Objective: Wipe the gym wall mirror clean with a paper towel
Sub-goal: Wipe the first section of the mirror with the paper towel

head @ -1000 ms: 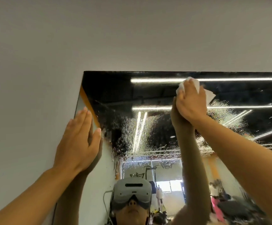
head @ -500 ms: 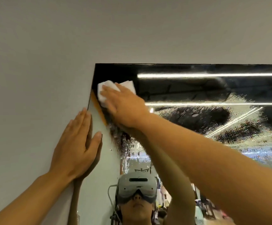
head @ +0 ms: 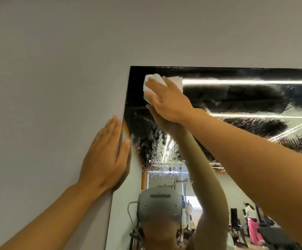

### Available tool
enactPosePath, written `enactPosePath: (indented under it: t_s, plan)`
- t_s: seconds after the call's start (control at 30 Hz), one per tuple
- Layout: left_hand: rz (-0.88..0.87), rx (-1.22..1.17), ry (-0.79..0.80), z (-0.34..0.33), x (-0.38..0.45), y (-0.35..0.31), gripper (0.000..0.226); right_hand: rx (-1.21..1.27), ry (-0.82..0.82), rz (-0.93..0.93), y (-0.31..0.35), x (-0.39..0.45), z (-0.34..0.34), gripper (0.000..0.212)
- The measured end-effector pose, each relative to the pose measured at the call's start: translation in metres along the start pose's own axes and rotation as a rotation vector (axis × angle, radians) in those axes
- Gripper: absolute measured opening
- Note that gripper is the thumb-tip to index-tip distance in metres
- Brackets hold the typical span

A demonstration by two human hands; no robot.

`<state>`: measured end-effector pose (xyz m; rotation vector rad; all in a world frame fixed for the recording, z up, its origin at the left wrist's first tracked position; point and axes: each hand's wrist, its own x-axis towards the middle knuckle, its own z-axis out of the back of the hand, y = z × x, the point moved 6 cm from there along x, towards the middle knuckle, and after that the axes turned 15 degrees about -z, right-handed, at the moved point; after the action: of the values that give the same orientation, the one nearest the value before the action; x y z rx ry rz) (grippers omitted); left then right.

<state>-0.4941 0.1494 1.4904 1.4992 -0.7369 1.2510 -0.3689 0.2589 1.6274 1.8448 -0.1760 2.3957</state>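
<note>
Upper centre of frame, right hand flat, fingers straight, pressing folded white paper towel onto droplet-streaked wall mirror, left hand spread flat at mirror's left edge.

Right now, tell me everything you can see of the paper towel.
The paper towel is white, folded into a thick soft-looking pad. It lies flat against the mirror near its top left corner, just below the top edge. The right hand presses it to the glass with straight fingers spread over it, hiding its lower right part. Its left side and an upper right corner show. Whether it is damp cannot be told.
</note>
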Motion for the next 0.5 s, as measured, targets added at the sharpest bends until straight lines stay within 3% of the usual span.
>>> enactPosePath:
  t_s: [0.07, 0.3, 0.37, 0.5]
  plan:
    - [-0.018, 0.05, 0.017, 0.006, -0.007, 0.009, 0.073, -0.029, 0.057, 0.128, 0.018, -0.018, -0.021, 0.051]
    - [-0.118, 0.054, 0.098, 0.012, -0.025, 0.026, 0.059, -0.12, 0.225, 0.613, 0.018, -0.119, -0.058, 0.048]
    - [-0.121, 0.07, 0.106, 0.013, -0.027, 0.028, 0.059, -0.138, 0.228, 0.603, 0.018, -0.109, -0.051, 0.048]
    - [-0.14, 0.124, 0.101, 0.014, -0.027, 0.025, 0.058, -0.113, 0.087, 0.357, 0.016, -0.043, -0.021, 0.047]
